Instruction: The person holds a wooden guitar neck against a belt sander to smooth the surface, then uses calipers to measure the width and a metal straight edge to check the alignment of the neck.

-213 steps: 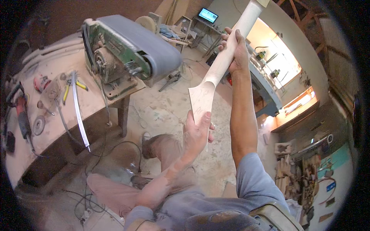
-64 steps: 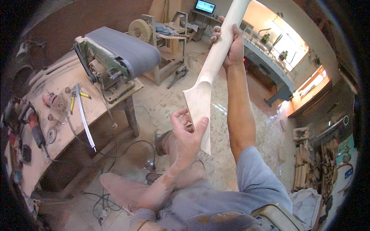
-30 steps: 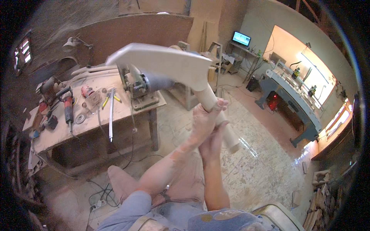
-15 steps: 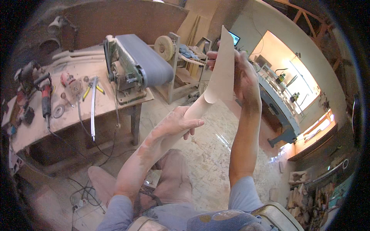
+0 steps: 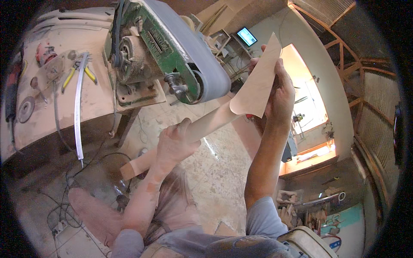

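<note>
Head view shows the left hand (image 5: 174, 144) with fingers wrapped around the round handle of a pale wooden paddle blank (image 5: 223, 118). At 2 o'clock from it, the right hand (image 5: 279, 92), arm stretched upward, pinches the flat blade, just beside the green belt sander (image 5: 172, 51) on the desk (image 5: 94, 99).
</note>
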`<move>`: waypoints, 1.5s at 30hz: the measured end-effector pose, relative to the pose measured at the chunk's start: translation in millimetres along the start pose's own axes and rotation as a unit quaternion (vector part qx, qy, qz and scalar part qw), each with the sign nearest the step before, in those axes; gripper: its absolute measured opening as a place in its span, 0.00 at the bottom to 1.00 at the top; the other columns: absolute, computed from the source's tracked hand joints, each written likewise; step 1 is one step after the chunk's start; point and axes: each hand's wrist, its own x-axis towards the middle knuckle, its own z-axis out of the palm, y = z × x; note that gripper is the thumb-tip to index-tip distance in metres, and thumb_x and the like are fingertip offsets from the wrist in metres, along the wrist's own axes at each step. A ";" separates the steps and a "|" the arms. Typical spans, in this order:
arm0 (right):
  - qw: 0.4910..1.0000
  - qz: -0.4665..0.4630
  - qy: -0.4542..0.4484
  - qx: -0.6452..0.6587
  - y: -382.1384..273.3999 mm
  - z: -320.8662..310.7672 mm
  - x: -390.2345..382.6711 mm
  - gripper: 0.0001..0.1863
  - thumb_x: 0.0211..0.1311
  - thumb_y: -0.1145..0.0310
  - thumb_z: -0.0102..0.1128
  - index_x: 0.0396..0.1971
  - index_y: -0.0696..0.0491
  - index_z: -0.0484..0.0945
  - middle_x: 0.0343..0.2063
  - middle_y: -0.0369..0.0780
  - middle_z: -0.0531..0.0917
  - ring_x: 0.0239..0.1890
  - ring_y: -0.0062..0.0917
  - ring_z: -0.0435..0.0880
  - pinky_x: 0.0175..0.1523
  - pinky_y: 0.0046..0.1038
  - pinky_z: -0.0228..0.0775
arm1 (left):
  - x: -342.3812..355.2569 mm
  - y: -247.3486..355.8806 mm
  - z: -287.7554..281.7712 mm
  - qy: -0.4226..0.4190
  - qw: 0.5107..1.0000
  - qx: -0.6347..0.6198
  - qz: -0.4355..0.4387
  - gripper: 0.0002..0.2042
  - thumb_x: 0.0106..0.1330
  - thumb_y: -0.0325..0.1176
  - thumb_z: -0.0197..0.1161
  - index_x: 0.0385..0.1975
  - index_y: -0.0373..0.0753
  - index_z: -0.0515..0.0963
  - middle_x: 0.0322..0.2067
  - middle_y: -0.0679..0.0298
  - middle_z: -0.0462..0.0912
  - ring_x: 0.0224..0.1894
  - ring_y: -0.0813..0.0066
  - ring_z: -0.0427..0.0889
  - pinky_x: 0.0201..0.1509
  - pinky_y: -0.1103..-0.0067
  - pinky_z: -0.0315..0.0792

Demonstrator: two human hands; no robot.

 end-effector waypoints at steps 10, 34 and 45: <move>0.997 -0.004 0.055 -0.061 5.0 25.2 16.3 0.27 0.76 0.52 0.47 0.54 0.63 0.75 0.39 0.48 0.85 0.37 0.27 0.84 0.41 0.28 0.79 | 12.5 -25.8 -2.9 -0.015 0.998 -0.030 0.052 0.21 0.48 0.35 0.68 0.44 0.36 0.78 0.26 0.48 0.84 0.32 0.46 0.85 0.38 0.60 0.81; 0.994 0.007 0.033 -0.106 8.0 32.2 10.1 0.31 0.78 0.51 0.47 0.64 0.63 0.68 0.40 0.49 0.83 0.42 0.27 0.84 0.45 0.25 0.80 | 1.5 -13.1 -22.6 -0.058 0.996 -0.064 -0.037 0.20 0.48 0.35 0.68 0.42 0.34 0.79 0.30 0.49 0.86 0.36 0.48 0.86 0.43 0.60 0.80; 0.988 -0.022 0.076 -0.130 5.7 39.9 24.4 0.28 0.73 0.48 0.56 0.41 0.64 0.81 0.31 0.44 0.85 0.27 0.22 0.83 0.32 0.22 0.77 | 16.4 -11.7 -18.1 -0.150 0.980 -0.114 -0.058 0.21 0.48 0.35 0.65 0.44 0.34 0.79 0.34 0.44 0.85 0.40 0.44 0.84 0.49 0.60 0.78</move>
